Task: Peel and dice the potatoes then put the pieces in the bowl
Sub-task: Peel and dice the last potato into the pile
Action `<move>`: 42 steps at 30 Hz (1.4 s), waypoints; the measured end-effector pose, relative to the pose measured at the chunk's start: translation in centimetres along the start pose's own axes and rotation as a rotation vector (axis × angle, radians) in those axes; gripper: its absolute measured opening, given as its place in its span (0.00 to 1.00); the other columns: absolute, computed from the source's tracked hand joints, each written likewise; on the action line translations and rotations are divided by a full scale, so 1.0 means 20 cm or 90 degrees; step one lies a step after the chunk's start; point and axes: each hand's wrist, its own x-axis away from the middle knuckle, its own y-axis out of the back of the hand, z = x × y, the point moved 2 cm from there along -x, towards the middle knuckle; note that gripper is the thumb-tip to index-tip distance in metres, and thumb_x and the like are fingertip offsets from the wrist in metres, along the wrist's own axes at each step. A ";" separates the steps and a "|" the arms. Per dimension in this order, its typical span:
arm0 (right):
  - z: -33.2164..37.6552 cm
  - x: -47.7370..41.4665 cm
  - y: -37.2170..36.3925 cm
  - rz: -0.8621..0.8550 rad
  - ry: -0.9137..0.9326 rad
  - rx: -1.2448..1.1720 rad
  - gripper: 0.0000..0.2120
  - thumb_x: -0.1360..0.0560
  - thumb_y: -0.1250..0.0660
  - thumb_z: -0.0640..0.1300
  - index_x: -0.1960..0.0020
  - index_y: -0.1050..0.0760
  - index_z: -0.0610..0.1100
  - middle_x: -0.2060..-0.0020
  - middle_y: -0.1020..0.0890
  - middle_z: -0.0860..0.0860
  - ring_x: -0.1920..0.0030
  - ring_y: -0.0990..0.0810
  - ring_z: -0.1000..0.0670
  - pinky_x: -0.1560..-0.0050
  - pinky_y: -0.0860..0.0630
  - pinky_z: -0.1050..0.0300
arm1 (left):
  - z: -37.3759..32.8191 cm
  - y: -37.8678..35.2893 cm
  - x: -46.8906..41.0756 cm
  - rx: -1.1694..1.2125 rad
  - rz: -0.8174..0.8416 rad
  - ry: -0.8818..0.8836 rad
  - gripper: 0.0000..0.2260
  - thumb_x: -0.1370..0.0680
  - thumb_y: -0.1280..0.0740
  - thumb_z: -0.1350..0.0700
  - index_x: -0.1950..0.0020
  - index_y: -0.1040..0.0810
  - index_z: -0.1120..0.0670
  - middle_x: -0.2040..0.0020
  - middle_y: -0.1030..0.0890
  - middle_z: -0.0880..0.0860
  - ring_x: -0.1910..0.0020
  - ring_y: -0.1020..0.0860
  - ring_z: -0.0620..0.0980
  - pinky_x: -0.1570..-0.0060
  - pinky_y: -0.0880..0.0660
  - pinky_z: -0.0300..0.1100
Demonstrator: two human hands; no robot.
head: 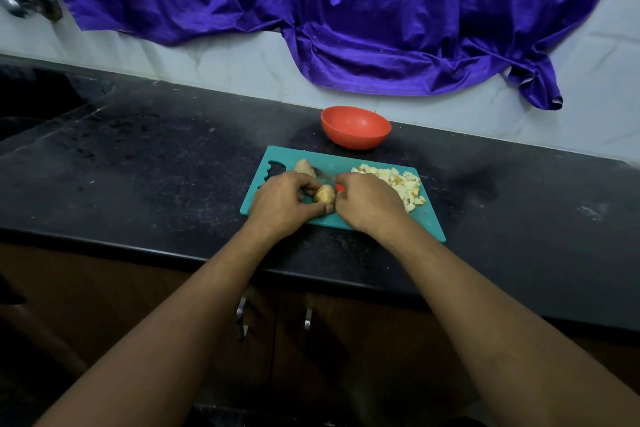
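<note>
On the teal cutting board (429, 222), at its near-left part, I am pinching a potato piece (325, 198) with my left hand (282, 202), with fingers curled over its far side and thumb tucked against its near side. My right hand (367, 202) is closing round the red handle of the knife (341, 187), which is mostly hidden under my fingers. The blade is showing only as a blurred streak running away from me and to the left.

To do this cut well, I judge I should be setting the piece on its flattest face so it is not rolling. My left fingertips should be curling back behind the knuckles, well off the blade's line. Cuts should be falling across the piece, at the same spacing as the cubes already made.

The piece in hand is stubby. Its long axis seems to be running left to right across the board, with its right end almost touching my right hand, though I cannot tell this firmly. The knife is pointing far-left, its tip near a second potato chunk (304, 167) lying beside the board's handle cut-out.

The diced pile (403, 184) is sitting on the board's right part, just beyond my right hand. The orange bowl (356, 130) is standing on the black counter (156, 156), just behind the board. I cannot see into it.
</note>
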 end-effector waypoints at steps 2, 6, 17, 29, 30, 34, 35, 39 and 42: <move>-0.02 0.01 0.01 -0.016 -0.016 -0.032 0.17 0.20 0.38 0.45 0.32 0.23 0.50 0.39 0.18 0.47 0.40 0.21 0.43 0.46 0.23 0.48 | -0.01 0.00 0.00 0.011 0.000 0.013 0.18 0.32 0.21 0.40 0.45 0.16 0.43 0.52 0.19 0.41 0.56 0.24 0.40 0.56 0.27 0.42; -0.06 0.05 0.06 -0.056 -0.021 -0.073 0.20 0.18 0.39 0.45 0.27 0.26 0.51 0.35 0.19 0.48 0.36 0.22 0.43 0.40 0.23 0.48 | -0.02 0.00 0.00 0.023 0.001 0.035 0.18 0.33 0.20 0.40 0.47 0.17 0.43 0.54 0.20 0.40 0.56 0.24 0.39 0.56 0.26 0.43; -0.04 0.19 -0.04 -0.050 -0.022 -0.013 0.18 0.16 0.41 0.49 0.27 0.28 0.53 0.43 0.18 0.50 0.45 0.20 0.46 0.48 0.21 0.48 | -0.02 0.01 0.00 0.067 0.030 0.017 0.19 0.28 0.23 0.41 0.39 0.16 0.43 0.60 0.17 0.41 0.60 0.21 0.40 0.56 0.22 0.46; -0.06 0.17 0.00 -0.019 -0.033 -0.049 0.16 0.17 0.39 0.48 0.30 0.25 0.53 0.42 0.18 0.49 0.44 0.20 0.46 0.45 0.21 0.47 | -0.03 0.01 -0.01 0.018 0.046 -0.010 0.23 0.27 0.23 0.42 0.33 0.20 0.40 0.57 0.20 0.42 0.58 0.23 0.40 0.59 0.27 0.44; -0.06 0.16 0.02 -0.013 -0.034 -0.057 0.17 0.17 0.39 0.47 0.30 0.25 0.53 0.39 0.18 0.49 0.41 0.20 0.45 0.43 0.21 0.47 | -0.03 0.01 -0.01 0.002 0.046 -0.017 0.21 0.27 0.24 0.42 0.34 0.20 0.40 0.57 0.20 0.42 0.58 0.24 0.41 0.60 0.29 0.44; -0.06 0.14 0.09 -0.001 -0.044 -0.081 0.20 0.19 0.38 0.45 0.28 0.25 0.54 0.32 0.21 0.48 0.34 0.23 0.43 0.37 0.24 0.47 | -0.04 0.01 0.00 0.006 0.029 -0.012 0.19 0.28 0.23 0.42 0.38 0.17 0.41 0.56 0.21 0.43 0.57 0.23 0.43 0.56 0.24 0.47; -0.06 0.12 0.12 0.000 -0.045 -0.081 0.21 0.20 0.37 0.44 0.28 0.24 0.54 0.32 0.21 0.49 0.34 0.23 0.43 0.36 0.24 0.48 | -0.04 0.01 0.00 0.007 0.026 -0.007 0.19 0.29 0.22 0.41 0.39 0.17 0.42 0.56 0.21 0.43 0.56 0.23 0.43 0.55 0.23 0.48; -0.03 0.08 0.22 0.028 -0.050 -0.077 0.17 0.21 0.36 0.44 0.36 0.18 0.54 0.38 0.17 0.50 0.40 0.19 0.44 0.38 0.22 0.49 | -0.04 0.01 0.00 -0.006 0.012 -0.002 0.19 0.30 0.22 0.39 0.41 0.16 0.41 0.50 0.21 0.42 0.53 0.23 0.43 0.54 0.24 0.46; 0.00 0.03 0.25 0.080 -0.056 -0.073 0.14 0.25 0.36 0.41 0.45 0.15 0.46 0.55 0.13 0.48 0.54 0.15 0.45 0.46 0.18 0.48 | -0.05 0.01 0.00 -0.007 0.005 0.000 0.18 0.30 0.22 0.39 0.42 0.16 0.40 0.47 0.20 0.43 0.51 0.24 0.44 0.53 0.26 0.45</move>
